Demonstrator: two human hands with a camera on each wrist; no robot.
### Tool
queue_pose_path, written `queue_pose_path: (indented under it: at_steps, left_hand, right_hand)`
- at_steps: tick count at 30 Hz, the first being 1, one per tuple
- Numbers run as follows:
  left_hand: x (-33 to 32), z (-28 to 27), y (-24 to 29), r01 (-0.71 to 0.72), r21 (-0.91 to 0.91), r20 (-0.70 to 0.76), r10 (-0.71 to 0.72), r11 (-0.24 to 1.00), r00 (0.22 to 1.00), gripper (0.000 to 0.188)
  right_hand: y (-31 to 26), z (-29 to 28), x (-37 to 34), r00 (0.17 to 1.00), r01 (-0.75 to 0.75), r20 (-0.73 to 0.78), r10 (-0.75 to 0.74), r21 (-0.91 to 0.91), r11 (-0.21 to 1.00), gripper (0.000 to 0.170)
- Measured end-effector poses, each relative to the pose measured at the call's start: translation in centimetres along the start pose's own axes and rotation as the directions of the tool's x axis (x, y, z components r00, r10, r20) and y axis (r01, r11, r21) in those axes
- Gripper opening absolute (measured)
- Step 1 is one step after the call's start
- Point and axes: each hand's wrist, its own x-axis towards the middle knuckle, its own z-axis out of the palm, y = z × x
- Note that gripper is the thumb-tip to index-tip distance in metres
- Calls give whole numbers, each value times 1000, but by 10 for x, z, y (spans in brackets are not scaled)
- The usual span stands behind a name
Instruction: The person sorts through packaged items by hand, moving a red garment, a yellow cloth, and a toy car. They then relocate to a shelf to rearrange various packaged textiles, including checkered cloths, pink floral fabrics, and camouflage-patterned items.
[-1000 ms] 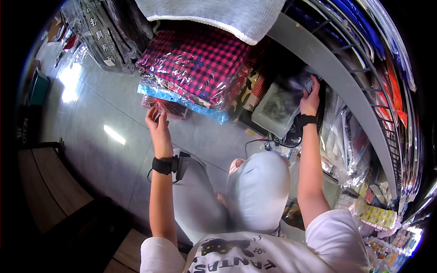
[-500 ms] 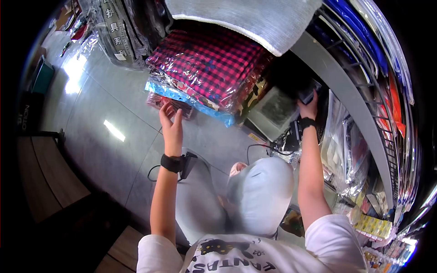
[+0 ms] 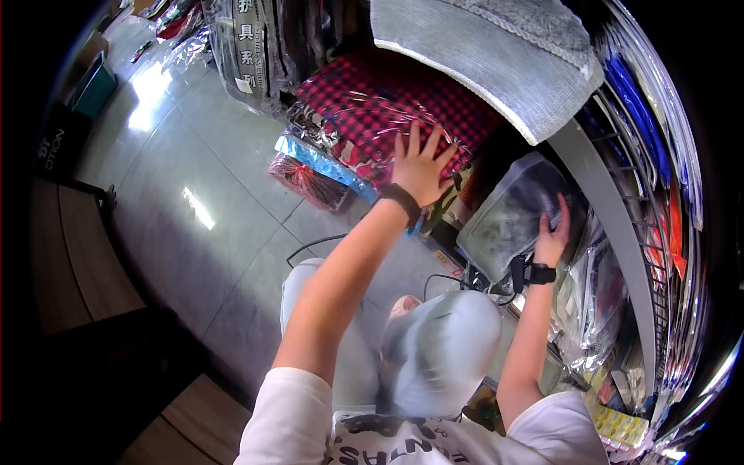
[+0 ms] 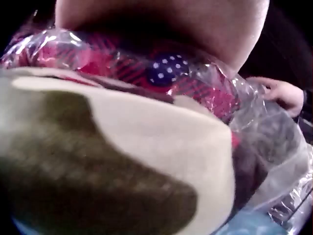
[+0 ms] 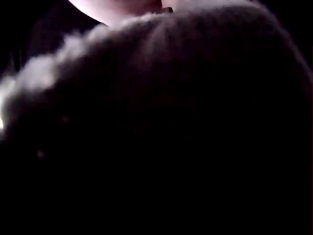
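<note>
My left hand point(image 3: 422, 170) lies with spread fingers on a plastic-wrapped red-and-black checked fabric pack point(image 3: 353, 97), on top of a stack. In the left wrist view, camouflage fabric point(image 4: 122, 147) is close below that hand, and a dark blue dotted patch point(image 4: 167, 68) shows on the checked pack. Over to the right, my right hand point(image 3: 552, 242) grips the edge of a grey item in a clear plastic bag point(image 3: 508, 217), thumb and fingers at its side. A dark fuzzy surface point(image 5: 146, 54) fills most of the right wrist view.
A grey knitted cloth point(image 3: 480, 62) hangs over the stack. To the right curves a grey shelf edge point(image 3: 612, 217) with wire racks and bagged goods. A red bundle point(image 3: 310, 182) lies on the tiled floor point(image 3: 225, 225). A black cable point(image 3: 446, 277) runs near the knees.
My left hand has moved right and forward from beside the red bundle onto the checked pack. The right hand has shifted to the grey bag's side, and the view has turned.
</note>
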Motion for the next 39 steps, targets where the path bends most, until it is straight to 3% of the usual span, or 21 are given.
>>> queue_pose_path:
  at_steps: [3,7,8,9,10,11,12,13,14,17,19,20,21,24,27,29,31,33,35,37,39]
  left_hand:
    - [2,-3,6,42,-95,64,-36,995,997,55]
    - [11,-19,-8,93,-249,219,-37,964,975,44]
    - [17,-8,-24,56,-426,158,13,903,987,47]
    - [21,3,-38,11,-585,89,51,811,995,51]
    - [23,-39,-35,449,-841,399,-213,304,892,64]
    - [20,-25,-58,399,-895,413,-34,-201,910,75]
    - [13,-50,-58,368,-813,426,-30,-451,904,79]
    - [5,-77,-55,310,-674,438,-25,-670,899,83]
    - [-2,-75,-62,329,-747,451,-76,-578,889,83]
    - [-16,-76,-61,468,-837,540,-291,-283,790,70]
    - [-15,-65,-65,474,-842,328,-452,258,830,62]
    - [-10,-77,-59,470,-811,304,-436,348,847,55]
    - [-5,-54,-74,322,-866,161,-396,383,904,48]
    - [22,-56,-90,257,-906,52,-516,336,855,45]
    - [42,-41,-130,298,-848,33,-516,439,856,48]
    - [46,-45,-147,322,-653,49,-386,686,921,48]
    - [44,-40,-153,262,-507,-132,-374,821,918,52]
    - [36,-40,-154,228,-460,-183,-343,858,921,57]
    - [27,-40,-146,241,-374,-226,-340,895,913,58]
    - [20,-41,-137,240,-394,-248,-354,887,902,54]
    - [16,-43,-128,196,-330,-338,-309,924,889,50]
  right_hand:
    - [-25,-5,13,1000,-10,13,4,532,847,52]
    - [19,-6,61,995,-90,55,85,862,499,41]
    - [44,10,77,994,67,46,-101,482,874,38]
    - [35,23,84,959,249,115,-261,107,963,38]
    - [25,35,91,893,447,181,-412,-255,858,38]
    - [-14,50,88,805,589,262,-532,-454,669,40]
    - [0,87,104,937,327,162,-309,-99,940,41]
    - [-7,111,104,966,146,198,-167,113,983,42]
    - [-13,134,103,973,-52,229,-21,310,949,42]
    - [-41,175,90,975,-56,222,2,240,969,39]
    - [-47,178,94,964,29,247,-102,283,959,40]
    - [-63,170,94,942,62,300,-149,282,958,39]
    - [-77,161,96,915,98,352,-198,284,954,39]
    - [-32,143,127,870,280,431,-238,-37,959,43]
    - [8,71,90,929,151,362,-79,-174,973,45]
    - [22,30,42,917,32,395,58,-217,976,46]
    - [22,2,-7,828,-117,482,288,-354,928,62]
    - [35,-10,-42,736,7,566,372,-556,831,79]
    - [34,-5,-77,772,174,521,364,-724,667,88]
    - [43,7,-94,833,185,488,260,-689,700,95]
    - [53,21,-102,912,185,380,154,-716,673,70]
